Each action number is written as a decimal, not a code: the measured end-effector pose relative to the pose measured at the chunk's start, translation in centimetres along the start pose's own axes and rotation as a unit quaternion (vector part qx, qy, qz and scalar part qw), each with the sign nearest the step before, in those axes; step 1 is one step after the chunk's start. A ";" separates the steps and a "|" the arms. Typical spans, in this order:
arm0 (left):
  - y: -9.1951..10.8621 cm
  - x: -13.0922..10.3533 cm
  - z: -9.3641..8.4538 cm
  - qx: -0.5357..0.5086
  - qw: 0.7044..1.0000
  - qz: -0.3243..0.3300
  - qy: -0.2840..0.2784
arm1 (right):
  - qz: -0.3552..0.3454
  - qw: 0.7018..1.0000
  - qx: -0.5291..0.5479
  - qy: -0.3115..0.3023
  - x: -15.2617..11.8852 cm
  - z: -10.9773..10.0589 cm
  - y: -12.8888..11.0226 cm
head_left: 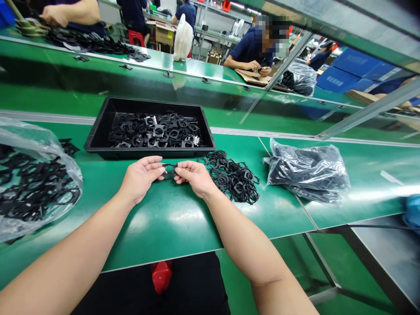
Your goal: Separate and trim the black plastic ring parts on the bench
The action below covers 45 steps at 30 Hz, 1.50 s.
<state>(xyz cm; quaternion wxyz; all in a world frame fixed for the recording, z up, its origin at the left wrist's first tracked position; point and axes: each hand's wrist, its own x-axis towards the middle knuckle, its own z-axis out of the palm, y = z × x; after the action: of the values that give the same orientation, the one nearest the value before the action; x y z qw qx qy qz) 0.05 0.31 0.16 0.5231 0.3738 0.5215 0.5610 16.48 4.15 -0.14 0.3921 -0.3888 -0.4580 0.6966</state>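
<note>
Between my two hands is a small black plastic part [169, 171], held just above the green table in front of the tray. My left hand [141, 175] pinches its left end between thumb and fingers. At the other end, my right hand [193, 174] grips it the same way. The fingers cover much of the part, so its full shape is hidden. Right beside my right hand lies a loose pile of black ring-shaped parts [234, 177]. Behind both hands stands a black tray [98, 127] holding many flat black parts with round openings [159, 130].
A clear plastic bag [74, 168] of black parts lies open at the left. On the right rests a filled plastic bag [308, 173]. Beyond the tray runs a green conveyor [223, 105] with scattered parts. A white fan [183, 39] and co-workers are farther back. A metal post slants at right.
</note>
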 end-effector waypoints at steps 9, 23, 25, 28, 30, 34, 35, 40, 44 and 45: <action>0.1 -0.1 -0.3 0.001 0.999 -0.036 -0.010 | 0.007 0.997 -0.028 -0.074 -0.1 -0.5 0.2; -1.0 0.0 -0.5 0.015 1.000 0.000 0.007 | -0.025 0.996 -0.080 0.008 -0.5 0.4 0.9; -1.2 0.2 -0.6 0.026 1.000 0.008 0.010 | -0.022 0.995 -0.097 0.013 -0.4 0.5 0.8; -1.4 0.5 -0.8 0.027 0.999 0.028 0.035 | -0.019 0.990 -0.137 0.000 0.3 0.8 0.1; -1.4 0.8 -0.9 0.018 0.996 0.052 0.064 | -0.016 0.985 -0.173 -0.008 1.1 1.4 -1.1; -1.6 1.4 -1.1 0.007 0.987 0.106 0.119 | -0.046 0.979 -0.198 0.031 3.6 3.6 -4.7; -1.8 1.6 -1.2 0.020 0.985 0.108 0.131 | -0.063 0.980 -0.179 0.052 4.4 4.2 -5.6; -2.6 2.2 -1.6 0.108 0.978 0.110 0.138 | -0.130 0.956 -0.223 0.136 6.2 5.8 -7.8; -2.8 2.2 -1.8 0.140 0.976 0.106 0.128 | -0.142 0.826 -0.517 0.177 3.8 3.4 -6.2; -2.8 2.2 -1.8 0.150 0.975 0.106 0.126 | -0.147 0.778 -0.582 0.186 2.9 2.3 -5.6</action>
<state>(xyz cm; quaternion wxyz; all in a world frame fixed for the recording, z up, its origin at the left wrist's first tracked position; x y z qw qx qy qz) -1.50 1.88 -3.14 0.3291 0.4272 0.6187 0.5714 14.34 7.50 5.27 0.2670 -0.5929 -0.7457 0.1453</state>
